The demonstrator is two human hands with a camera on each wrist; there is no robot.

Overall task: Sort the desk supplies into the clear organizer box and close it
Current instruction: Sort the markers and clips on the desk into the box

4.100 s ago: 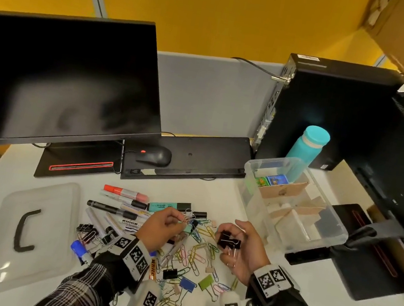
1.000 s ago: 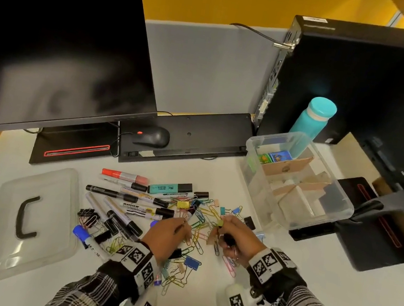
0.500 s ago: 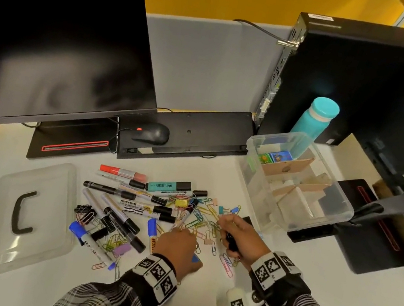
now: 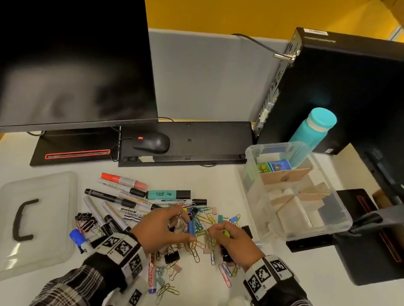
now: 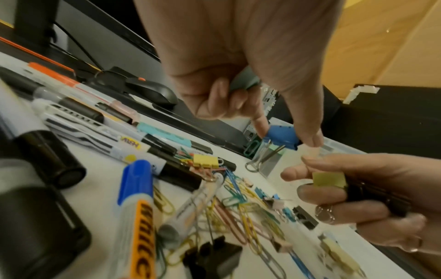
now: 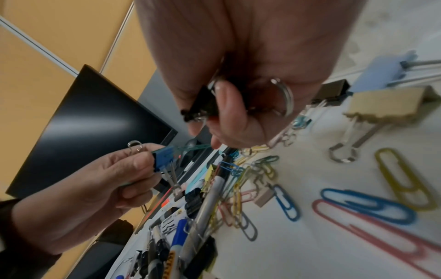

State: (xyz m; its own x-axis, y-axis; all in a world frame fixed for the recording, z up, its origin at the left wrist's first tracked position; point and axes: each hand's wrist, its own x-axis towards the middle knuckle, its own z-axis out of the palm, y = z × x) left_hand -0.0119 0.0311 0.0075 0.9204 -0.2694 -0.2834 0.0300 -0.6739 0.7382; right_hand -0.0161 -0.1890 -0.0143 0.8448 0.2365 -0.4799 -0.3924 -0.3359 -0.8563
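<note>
Markers (image 4: 135, 195), coloured paper clips (image 4: 196, 253) and binder clips lie heaped on the white desk. Just above the heap, my left hand (image 4: 184, 227) pinches a blue binder clip (image 4: 193, 227) between thumb and forefinger, plainly so in the left wrist view (image 5: 281, 136). Its other fingers curl round something teal (image 5: 245, 81). Close to its right, my right hand (image 4: 219, 234) grips black binder clips (image 6: 203, 105) and a yellow one (image 5: 329, 179). The clear organizer box (image 4: 344, 222) stands open at the right, with cardboard dividers inside. Its lid (image 4: 31, 225) lies at the left.
A monitor (image 4: 50, 60) and its base stand at the back left, with a mouse (image 4: 153, 142) on a black keyboard behind the heap. A teal bottle (image 4: 311, 133) and a computer tower (image 4: 339, 90) are behind the box. A second monitor's stand (image 4: 379, 236) is at the right.
My left hand has come up off the heap with a blue binder clip and moved toward my right hand. My right hand now also shows a yellow clip.
</note>
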